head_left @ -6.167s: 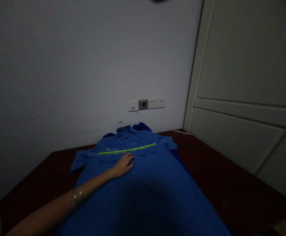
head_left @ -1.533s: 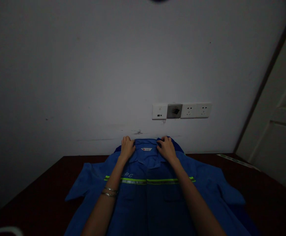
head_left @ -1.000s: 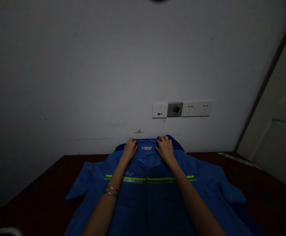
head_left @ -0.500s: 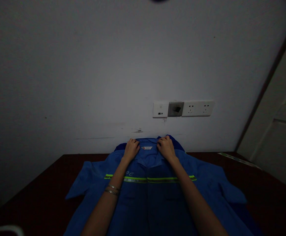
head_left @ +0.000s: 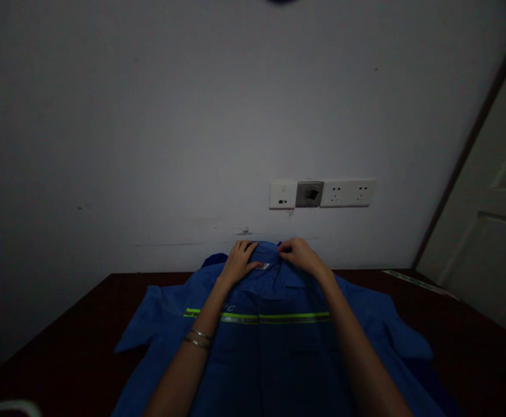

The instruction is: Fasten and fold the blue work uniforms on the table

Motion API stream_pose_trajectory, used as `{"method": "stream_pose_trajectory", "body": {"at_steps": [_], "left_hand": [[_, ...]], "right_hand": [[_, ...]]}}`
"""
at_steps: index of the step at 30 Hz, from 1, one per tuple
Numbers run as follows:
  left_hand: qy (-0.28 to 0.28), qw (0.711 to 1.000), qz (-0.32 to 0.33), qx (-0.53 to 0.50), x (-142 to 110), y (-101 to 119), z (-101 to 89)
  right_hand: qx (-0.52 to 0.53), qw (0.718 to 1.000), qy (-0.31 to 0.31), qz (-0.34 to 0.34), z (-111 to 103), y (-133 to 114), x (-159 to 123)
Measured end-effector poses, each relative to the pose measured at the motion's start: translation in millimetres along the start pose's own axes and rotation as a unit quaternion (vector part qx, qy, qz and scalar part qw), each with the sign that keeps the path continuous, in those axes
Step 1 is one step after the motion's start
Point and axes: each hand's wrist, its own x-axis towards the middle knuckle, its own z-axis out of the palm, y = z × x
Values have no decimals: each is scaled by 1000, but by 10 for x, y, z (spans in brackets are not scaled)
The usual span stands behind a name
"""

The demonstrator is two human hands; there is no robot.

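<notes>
A blue short-sleeved work shirt (head_left: pixel 253 359) lies front up, its collar (head_left: pixel 265 251) toward the wall and a yellow-green reflective stripe (head_left: pixel 239 318) across the chest. On the left side of the collar rests my left hand (head_left: pixel 239 262), fingers spread over the cloth, thumb by the white neck label (head_left: pixel 262 266). My right hand (head_left: pixel 299 255) pinches the collar's right side between thumb and fingers. Two bracelets (head_left: pixel 198 339) circle my left wrist. Darker blue cloth (head_left: pixel 214 260) shows behind the left shoulder.
The shirt lies on a dark red-brown table (head_left: pixel 83 324) against a pale wall (head_left: pixel 170 145). Wall sockets and switches (head_left: pixel 347 193) sit above the collar. At right are a panelled door (head_left: pixel 505 243) and a flat strip (head_left: pixel 422 284). A white curved object (head_left: pixel 9 407) shows at lower left.
The collar's back now stands up higher and lighter blue. My left hand has opened out with its thumb toward the label; my right hand has turned and pinches the collar edge.
</notes>
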Motion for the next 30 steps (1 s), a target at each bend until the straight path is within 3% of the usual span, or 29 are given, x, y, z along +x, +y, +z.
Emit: {"method": "stream_pose_trajectory", "body": {"at_steps": [4, 9, 14, 21, 30], "left_hand": [[-14, 1000, -7, 7, 16, 16, -26], [-114, 994, 3, -2, 58, 14, -139], [-167, 985, -45, -25, 90, -58, -298], [-198, 977, -75, -35, 75, -251, -404], [-177, 981, -77, -19, 88, -191, -502]], "right_hand": [[40, 999, 3, -24, -20, -71, -3], [72, 997, 1, -13, 40, -48, 12], [-17, 1000, 0, 24, 59, 18, 10], [-175, 983, -3, 47, 61, -93, -25], [-174, 985, 4, 12, 208, -272, -8]]}}
